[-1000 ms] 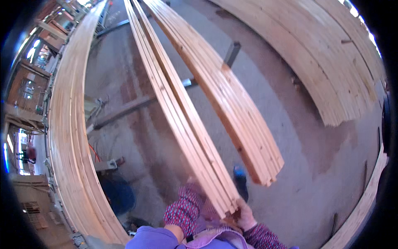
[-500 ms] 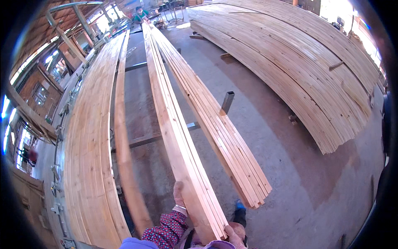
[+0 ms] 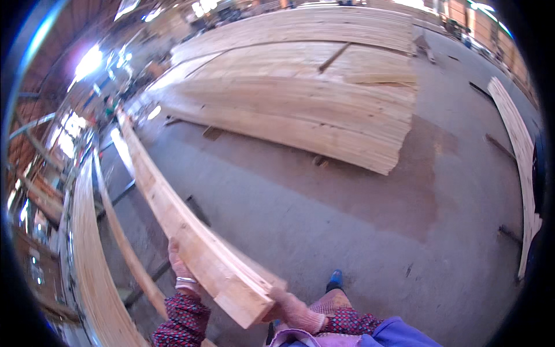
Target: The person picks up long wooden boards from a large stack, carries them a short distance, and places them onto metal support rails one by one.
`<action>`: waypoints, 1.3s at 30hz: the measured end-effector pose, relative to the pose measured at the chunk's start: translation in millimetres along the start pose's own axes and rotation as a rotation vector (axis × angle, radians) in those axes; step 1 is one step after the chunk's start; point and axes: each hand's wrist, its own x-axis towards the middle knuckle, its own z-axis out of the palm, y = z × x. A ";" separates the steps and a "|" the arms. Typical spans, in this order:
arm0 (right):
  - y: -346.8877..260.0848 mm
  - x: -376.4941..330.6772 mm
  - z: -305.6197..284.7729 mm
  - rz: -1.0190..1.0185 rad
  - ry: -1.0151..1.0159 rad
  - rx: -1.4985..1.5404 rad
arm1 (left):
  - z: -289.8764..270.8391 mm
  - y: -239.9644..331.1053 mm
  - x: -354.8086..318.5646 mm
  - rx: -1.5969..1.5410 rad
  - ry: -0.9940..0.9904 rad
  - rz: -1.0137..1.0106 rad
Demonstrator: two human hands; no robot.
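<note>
While the left fingers (image 3: 174,248) hold the planks (image 3: 196,243) from the left, right fingers (image 3: 282,301) clasp their near end.

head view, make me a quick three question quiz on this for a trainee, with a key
1. True or false: the right hand is at the near end of the held boards.
2. Where in the picture is the big wood stack? A: lower right. B: upper middle. C: lower left.
3. Fill in the blank: the shoe out on the floor is ____ in colour.

Key: 1. True. 2. B. 3. Blue.
</note>
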 end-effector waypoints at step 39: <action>-998.7 -104.6 -388.9 -0.260 -0.202 -0.364 | 807.8 -427.8 492.9 0.119 -0.197 0.016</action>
